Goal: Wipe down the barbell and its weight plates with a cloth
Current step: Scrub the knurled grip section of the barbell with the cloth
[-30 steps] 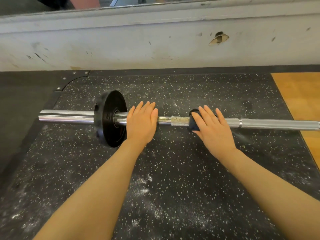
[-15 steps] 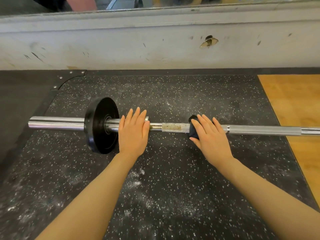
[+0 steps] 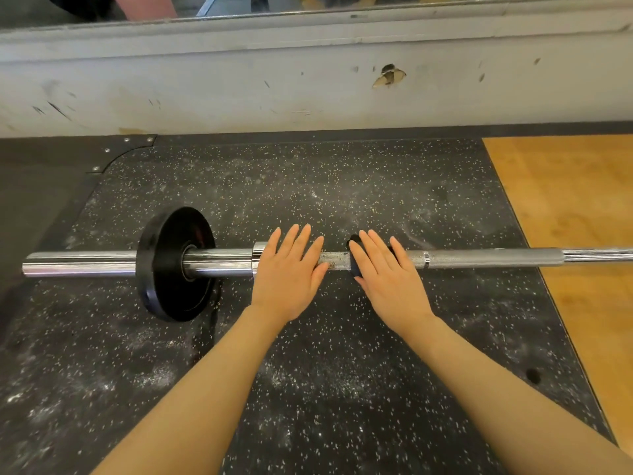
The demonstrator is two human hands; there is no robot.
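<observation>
Barbell (image 3: 479, 258) is lying flat across the black rubber mat (image 3: 342, 186), the speckled kind with chalk dust smeared all over it. Shiny smooth chrome sleeve on the left end, rough knurled steel in the middle, and one round black weight plate (image 3: 174, 264) standing on its edge on that sleeve. We've got our left hand (image 3: 287, 273) flat on the bar just right of the collar, fingers straight and slightly fanned, palm pressing down. Our right hand (image 3: 387, 275) is just beside it, fingers also straight, pressing a dark blue cloth (image 3: 354, 265) against the knurling, with only a bit of cloth peeking out by the fingers. Both forearms reach straight in from the bottom. Scuffed white wall (image 3: 239, 84) behind, wood flooring (image 3: 565, 200) off to the right.
</observation>
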